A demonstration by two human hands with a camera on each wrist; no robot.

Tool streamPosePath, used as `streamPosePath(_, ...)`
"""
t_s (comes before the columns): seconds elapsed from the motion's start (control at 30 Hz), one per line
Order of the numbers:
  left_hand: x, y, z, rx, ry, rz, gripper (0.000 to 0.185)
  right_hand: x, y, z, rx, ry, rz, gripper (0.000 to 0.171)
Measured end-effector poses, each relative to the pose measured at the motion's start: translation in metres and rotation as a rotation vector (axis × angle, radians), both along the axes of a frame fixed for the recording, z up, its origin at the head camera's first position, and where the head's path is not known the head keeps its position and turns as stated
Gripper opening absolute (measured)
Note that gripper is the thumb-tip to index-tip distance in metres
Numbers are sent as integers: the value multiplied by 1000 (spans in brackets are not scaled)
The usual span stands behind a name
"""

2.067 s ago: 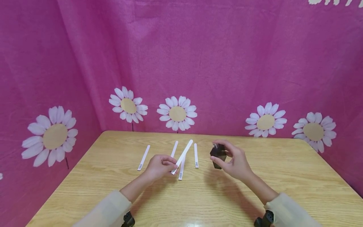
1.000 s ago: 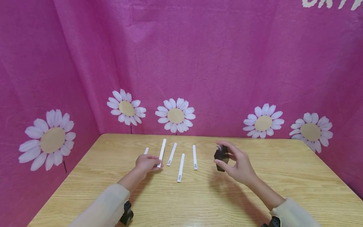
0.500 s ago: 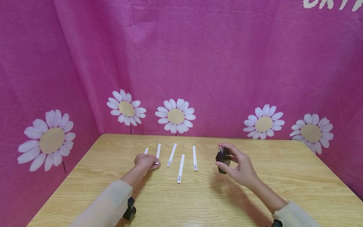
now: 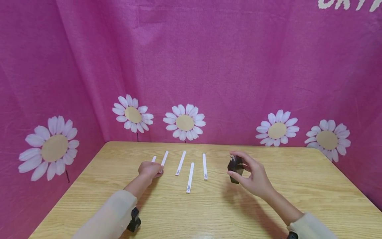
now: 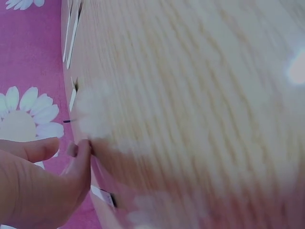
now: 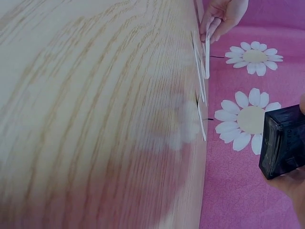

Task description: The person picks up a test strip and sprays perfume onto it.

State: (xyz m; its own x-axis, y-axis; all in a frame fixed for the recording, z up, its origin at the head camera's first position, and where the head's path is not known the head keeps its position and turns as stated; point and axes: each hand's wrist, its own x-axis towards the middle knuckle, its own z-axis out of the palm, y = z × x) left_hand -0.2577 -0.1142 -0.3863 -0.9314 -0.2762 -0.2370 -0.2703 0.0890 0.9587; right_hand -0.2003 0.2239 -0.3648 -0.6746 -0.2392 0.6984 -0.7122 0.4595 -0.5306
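**Five white strips on the desk, one just laid down at the left**

Five paper strips counted across the desk point(image 4: 209, 212): far-left strip point(image 4: 154, 158) mostly hidden behind the left hand point(image 4: 150, 169), then second strip point(image 4: 163, 159), third strip point(image 4: 180, 163), fourth strip point(image 4: 189, 177), fifth strip point(image 4: 205, 166).

Change since two seconds back: strip formerly raised in the left hand, tilted over the row; now lying flat as the second strip, parallel to its neighbours. Left hand low on the desk, fingertips curled at the near end of that strip, apparently pinching or pressing it; blurred in the left wrist view, release not confirmed. Row reads one strip fuller; placing nearly done.

Right hand point(image 4: 252, 176) unchanged in position, raised right of the row, thumb and fingers closed round a small dark bottle point(image 4: 235, 167), held upright.

Containers: only the bottle. Dark glass, contents not discernible; pale top barely visible, cap or nozzle not tellable.
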Motion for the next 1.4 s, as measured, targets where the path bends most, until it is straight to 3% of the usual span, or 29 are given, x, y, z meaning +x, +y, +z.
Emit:
streamPosePath(0.2,4,0,6,-329,-4,-37,30,1,4,-3,7,-39,-2,58)
streamPosePath(0.27,5,1,7,-396,12,-47,32,1,5,-4,9,-37,-4,58)
streamPosePath(0.33,5,2,6,-401,47,-72,31,1,6,-4,12,-33,-9,58)
streamPosePath(0.53,0,7,-1,-281,149,-199,28,3,7,-3,14,-43,-10,59)
streamPosePath(0.73,-3,15,-6,-349,183,-285,28,4,8,0,23,-47,-6,59)
streamPosePath(1.4,-19,48,-14,-549,197,-267,40,5,13,1,28,-36,-6,58)
